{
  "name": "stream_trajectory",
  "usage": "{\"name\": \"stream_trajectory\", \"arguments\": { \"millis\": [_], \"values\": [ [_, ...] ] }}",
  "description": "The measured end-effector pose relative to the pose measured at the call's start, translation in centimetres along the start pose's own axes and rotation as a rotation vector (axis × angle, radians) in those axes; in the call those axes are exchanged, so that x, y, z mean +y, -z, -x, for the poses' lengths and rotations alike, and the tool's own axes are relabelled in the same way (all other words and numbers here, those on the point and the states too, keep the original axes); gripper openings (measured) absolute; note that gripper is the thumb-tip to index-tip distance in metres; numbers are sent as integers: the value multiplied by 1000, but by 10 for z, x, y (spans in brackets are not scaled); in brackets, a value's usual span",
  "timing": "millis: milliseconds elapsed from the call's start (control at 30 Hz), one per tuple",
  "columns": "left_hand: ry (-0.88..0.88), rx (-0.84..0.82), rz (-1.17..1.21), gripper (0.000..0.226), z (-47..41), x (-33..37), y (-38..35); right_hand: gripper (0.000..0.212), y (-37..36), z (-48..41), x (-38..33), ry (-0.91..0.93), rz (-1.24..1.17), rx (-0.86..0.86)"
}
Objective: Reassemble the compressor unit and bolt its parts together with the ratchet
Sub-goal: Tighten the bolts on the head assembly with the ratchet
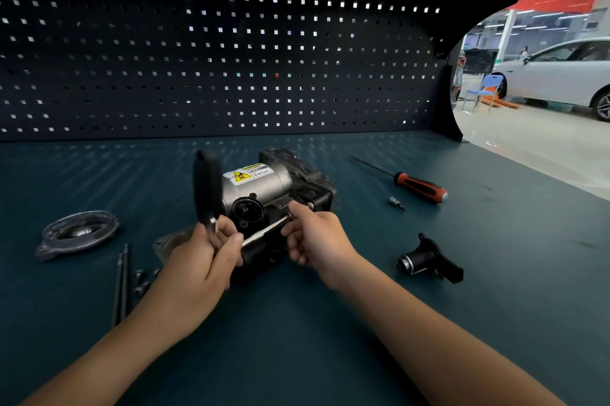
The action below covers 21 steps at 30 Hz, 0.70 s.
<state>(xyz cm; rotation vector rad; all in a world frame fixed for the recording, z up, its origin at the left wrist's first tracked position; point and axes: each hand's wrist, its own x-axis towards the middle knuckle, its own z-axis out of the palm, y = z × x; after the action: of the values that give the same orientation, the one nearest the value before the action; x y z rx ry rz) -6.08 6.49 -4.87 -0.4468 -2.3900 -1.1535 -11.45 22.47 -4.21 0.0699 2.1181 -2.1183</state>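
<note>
The silver-and-black compressor unit (264, 184) sits mid dark teal tabletop (330, 339). The left hand (204, 257) grips the black-handled ratchet (206, 187) upright at its near side. The right hand (317, 237) pinches the silver extension bar (264, 231) against the unit.

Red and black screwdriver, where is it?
Head view: the screwdriver lies on the teal bench's right side, behind a small silver bit, right of the grey compressor.
</note>
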Motion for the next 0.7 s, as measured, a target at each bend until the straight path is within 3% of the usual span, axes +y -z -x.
{"name": "stream_trajectory", "arguments": {
  "millis": [400, 533, 700],
  "values": [
    [642, 84, 835, 26, -5, 20, -3, 42, 9, 3, -4, -50, -96, -130],
    [729, 73, 930, 30, -8, 23, 1, 45, 14, 2, -5, -111, -37, -156],
    [683, 25, 857, 32, -5, 27, 1, 40, 14, 2, -6, -121, -78, -149]
  ]
}}
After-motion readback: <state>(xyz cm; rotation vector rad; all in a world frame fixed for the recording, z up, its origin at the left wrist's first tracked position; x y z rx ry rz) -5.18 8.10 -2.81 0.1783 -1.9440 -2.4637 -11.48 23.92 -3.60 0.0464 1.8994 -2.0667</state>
